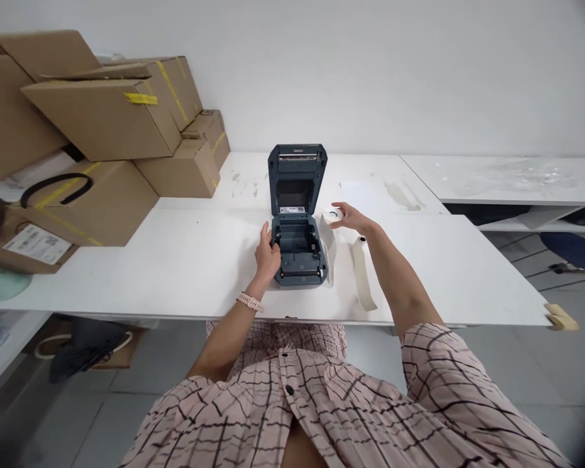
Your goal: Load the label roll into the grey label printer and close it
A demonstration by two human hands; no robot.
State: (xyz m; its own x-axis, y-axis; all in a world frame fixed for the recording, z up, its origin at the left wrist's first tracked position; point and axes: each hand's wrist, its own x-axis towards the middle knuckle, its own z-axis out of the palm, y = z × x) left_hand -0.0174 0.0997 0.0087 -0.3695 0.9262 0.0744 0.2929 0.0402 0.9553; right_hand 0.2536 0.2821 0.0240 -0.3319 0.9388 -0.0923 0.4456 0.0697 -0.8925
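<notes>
A dark grey label printer [299,260] stands on the white table with its lid [297,175] raised and its inside showing. My left hand [267,255] rests against the printer's left side, fingers apart, the thumb over the edge. Just right of the printer, my right hand [347,217] has its thumb and fingers round a white paper roll [332,213], from which a strip hangs down along the printer. A second, thin roll [362,241] with an unrolled strip [365,279] lies below my right hand, apart from it.
Cardboard boxes [112,117] are piled at the left, with a black strap [56,185] on them. The table's front edge [292,320] runs close to my body. Clear plastic [511,175] lies at the far right, and a yellowish piece [560,317] sits at the right corner.
</notes>
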